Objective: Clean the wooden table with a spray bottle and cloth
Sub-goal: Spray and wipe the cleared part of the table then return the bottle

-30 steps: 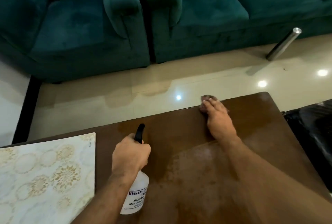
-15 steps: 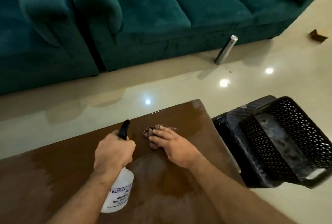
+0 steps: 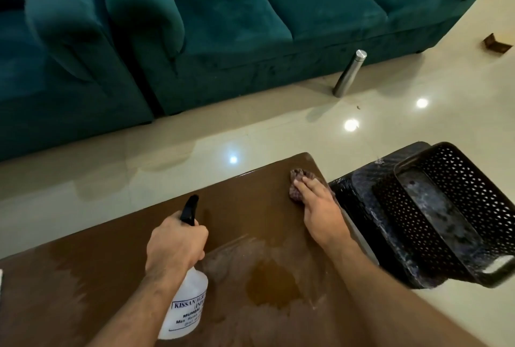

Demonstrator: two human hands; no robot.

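Observation:
The brown wooden table (image 3: 245,207) fills the lower part of the view, with wet streaks and a darker wet patch near its middle. My left hand (image 3: 175,243) grips the neck of a white spray bottle (image 3: 186,307) with a black nozzle, standing on the table. My right hand (image 3: 317,207) presses a small dark cloth (image 3: 296,179) flat against the table near its far right corner. Only the cloth's far end shows beyond my fingers.
A black perforated plastic chair (image 3: 446,213) stands close against the table's right edge. A teal sofa (image 3: 250,20) and armchair (image 3: 55,54) line the far side. A steel bottle (image 3: 349,73) stands on the glossy tiled floor near the sofa.
My right hand has slid the cloth from the table's far edge toward its far right corner. My view has swung right, bringing the black chair in. The left hand keeps holding the bottle.

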